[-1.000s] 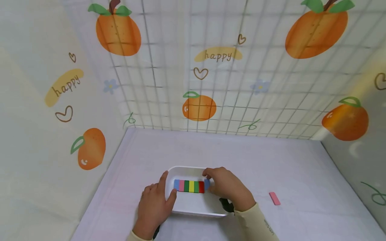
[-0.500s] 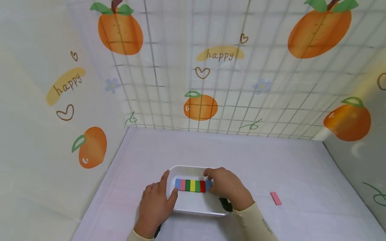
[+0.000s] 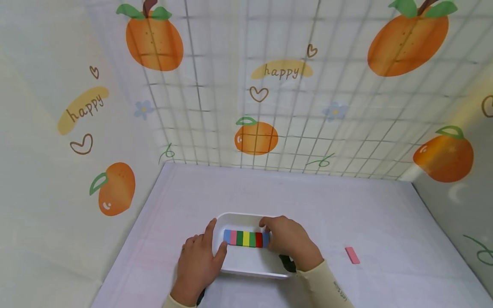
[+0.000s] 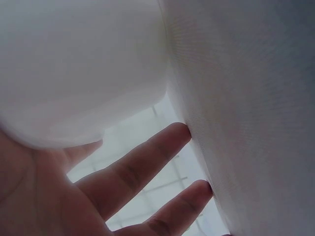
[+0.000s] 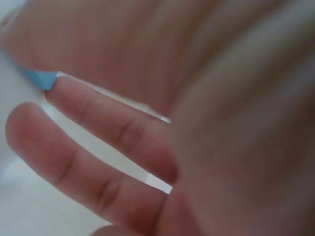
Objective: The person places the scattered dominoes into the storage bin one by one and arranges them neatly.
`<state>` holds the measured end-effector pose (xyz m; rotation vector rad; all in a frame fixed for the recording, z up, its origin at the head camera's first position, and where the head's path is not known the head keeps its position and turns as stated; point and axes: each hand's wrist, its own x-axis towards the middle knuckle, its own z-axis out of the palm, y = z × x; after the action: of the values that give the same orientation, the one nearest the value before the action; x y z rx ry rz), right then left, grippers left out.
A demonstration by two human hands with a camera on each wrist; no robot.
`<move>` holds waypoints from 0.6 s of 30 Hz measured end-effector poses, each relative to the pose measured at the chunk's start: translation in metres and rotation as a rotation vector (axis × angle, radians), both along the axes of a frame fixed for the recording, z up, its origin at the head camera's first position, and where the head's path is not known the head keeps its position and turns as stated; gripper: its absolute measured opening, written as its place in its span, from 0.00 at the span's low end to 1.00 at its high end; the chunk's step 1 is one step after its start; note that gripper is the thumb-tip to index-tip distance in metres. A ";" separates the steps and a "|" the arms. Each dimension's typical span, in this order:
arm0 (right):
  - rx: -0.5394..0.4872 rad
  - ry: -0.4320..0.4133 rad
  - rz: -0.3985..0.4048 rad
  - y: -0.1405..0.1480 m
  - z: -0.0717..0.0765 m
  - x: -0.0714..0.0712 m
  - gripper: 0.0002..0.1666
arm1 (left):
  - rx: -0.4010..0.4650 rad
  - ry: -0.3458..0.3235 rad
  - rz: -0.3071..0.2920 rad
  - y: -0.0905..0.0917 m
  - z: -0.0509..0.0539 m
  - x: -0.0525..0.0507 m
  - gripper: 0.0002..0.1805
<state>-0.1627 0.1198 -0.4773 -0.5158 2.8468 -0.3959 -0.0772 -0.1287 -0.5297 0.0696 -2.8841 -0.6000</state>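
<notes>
A white rectangular tray (image 3: 250, 264) holds a row of flat coloured blocks lying side by side. From left to right they are a blue block (image 3: 227, 236), a pink block (image 3: 233, 237), a dark green, a yellow block (image 3: 246, 238), a green and a red block (image 3: 259, 240). At the row's right end, my right hand (image 3: 295, 243) pinches another blue block (image 3: 265, 240) by thumb and finger, up against the red one. Its corner shows in the right wrist view (image 5: 45, 79). My left hand (image 3: 198, 261) rests along the tray's left side, fingers extended, fingertips touching the tablecloth.
A loose pink block (image 3: 352, 255) lies on the white tablecloth (image 3: 385, 218) to the right of the tray. White cloth walls printed with oranges enclose the left, back and right sides. A black handle-like piece (image 3: 287, 263) sits by the right wrist.
The blue block in my right hand has shifted slightly left, closing the small gap to the red block. My left hand stays against the tray.
</notes>
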 end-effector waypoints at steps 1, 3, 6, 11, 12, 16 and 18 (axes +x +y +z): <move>-0.003 0.001 0.002 0.000 0.000 0.000 0.28 | 0.000 0.001 0.000 0.000 0.000 0.000 0.40; -0.009 0.007 0.007 0.000 0.001 0.000 0.28 | -0.001 0.004 0.001 0.000 0.000 0.000 0.40; -0.007 0.015 0.009 0.000 0.000 0.000 0.28 | -0.002 0.007 0.001 0.000 0.000 -0.001 0.40; 0.006 0.010 0.000 0.000 -0.003 -0.002 0.27 | 0.003 0.013 -0.003 0.000 -0.001 -0.001 0.40; 0.006 0.009 0.000 0.000 -0.004 -0.002 0.27 | 0.004 0.014 -0.003 0.000 -0.001 -0.001 0.40; -0.013 -0.002 -0.004 0.000 -0.003 0.000 0.27 | 0.003 0.013 -0.003 0.000 -0.002 -0.001 0.40; -0.021 -0.001 -0.003 0.000 -0.003 0.000 0.27 | -0.001 0.016 -0.004 -0.001 -0.002 -0.001 0.40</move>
<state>-0.1625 0.1200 -0.4799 -0.5147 2.8456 -0.4269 -0.0779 -0.1293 -0.5319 0.0588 -2.8691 -0.5976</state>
